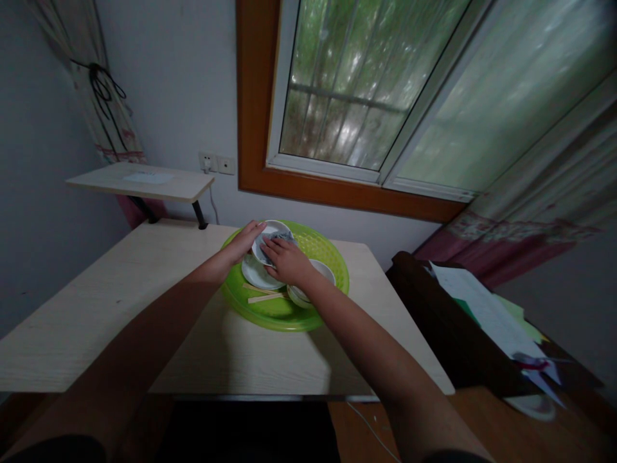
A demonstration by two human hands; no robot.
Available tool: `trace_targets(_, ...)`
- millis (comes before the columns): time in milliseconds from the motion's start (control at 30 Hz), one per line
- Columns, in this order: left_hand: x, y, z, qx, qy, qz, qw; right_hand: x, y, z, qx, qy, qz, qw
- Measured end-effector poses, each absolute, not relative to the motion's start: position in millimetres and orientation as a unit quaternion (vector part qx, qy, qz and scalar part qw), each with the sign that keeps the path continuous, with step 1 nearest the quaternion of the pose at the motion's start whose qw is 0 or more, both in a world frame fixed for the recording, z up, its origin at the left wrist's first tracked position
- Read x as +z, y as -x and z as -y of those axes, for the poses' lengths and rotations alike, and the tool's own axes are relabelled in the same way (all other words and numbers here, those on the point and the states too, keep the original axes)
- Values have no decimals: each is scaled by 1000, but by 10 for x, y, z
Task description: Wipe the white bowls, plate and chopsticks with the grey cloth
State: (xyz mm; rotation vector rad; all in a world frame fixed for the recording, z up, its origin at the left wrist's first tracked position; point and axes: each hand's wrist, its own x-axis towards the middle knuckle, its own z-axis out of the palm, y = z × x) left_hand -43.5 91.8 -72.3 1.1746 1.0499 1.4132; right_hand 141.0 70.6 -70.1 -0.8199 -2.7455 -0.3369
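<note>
My left hand grips the left rim of a white bowl, which is tilted toward me. Inside that bowl my right hand presses a grey patterned cloth, fingers laid over it. Below the bowl a white plate lies on a round green tray. Wooden chopsticks rest on the tray in front of the plate. Another white bowl stands to the right, partly hidden by my right hand and forearm.
The tray is on a pale wooden table. A small raised shelf with a paper on it stands at the back left. Right of the table, papers lie on a dark brown piece of furniture. A window is behind.
</note>
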Motion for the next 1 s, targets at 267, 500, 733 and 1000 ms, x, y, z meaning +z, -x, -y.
trace_targets(267,-799,455,-1013,572,-533,-410,470,-645,-1349,-618,-149,360,910,143)
trace_targets(500,-844,487,-1041,568,-536,-454,430,-558,-1303,-588,-157,384,905,97)
trace_targets(733,-865,514,-1070,589,-514,-468,411,-555,-1357,-631,-160,330,928,72)
trace_targets(1000,-809,487,-1036,597,-486,-453,451,-698,-1427,-728,-113,261,951,121)
